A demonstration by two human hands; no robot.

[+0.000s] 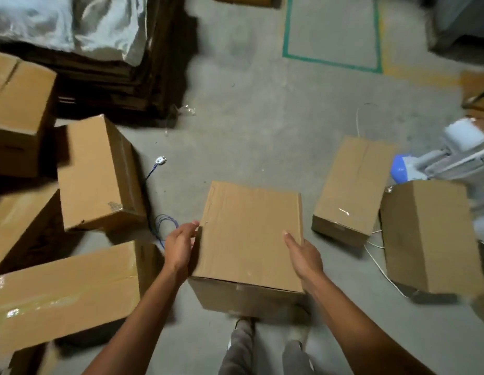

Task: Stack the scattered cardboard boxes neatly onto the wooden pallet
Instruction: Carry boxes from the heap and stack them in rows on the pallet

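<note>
At the bottom edge the person's legs [239,347] in grey trousers are standing on the concrete floor [235,117], with the feet partly hidden under the near side of the middle box [249,239]. Both bare arms are reaching forward to this box. The left hand [180,246] is pressing against its left side with the fingers nearly straight and the fingertips touching the top edge. The right hand [303,255] is lying flat and open along the right edge, fingers straight. Neither hand is curling round anything, and whether the box is resting on the floor or coming off it cannot be told. Just to the left a long taped box [65,290] is lying on its side, and a blue wire [165,226] is looping on the floor between it and the middle box. Beyond that, an upright box [94,174] is standing with a white plug [160,160] lying near it. To the right a flat box [349,190] is lying tilted, and a taller box [427,236] is sitting just beside it, with a thin white cord [381,269] running past both. Behind them a white and blue appliance [435,161] is lying blurred. At the far left another box [19,109] is resting beside a dark stack [113,85] covered by a silvery sheet [73,23]. Farthest off, green tape [330,60] is marking a rectangle on the floor.
</note>
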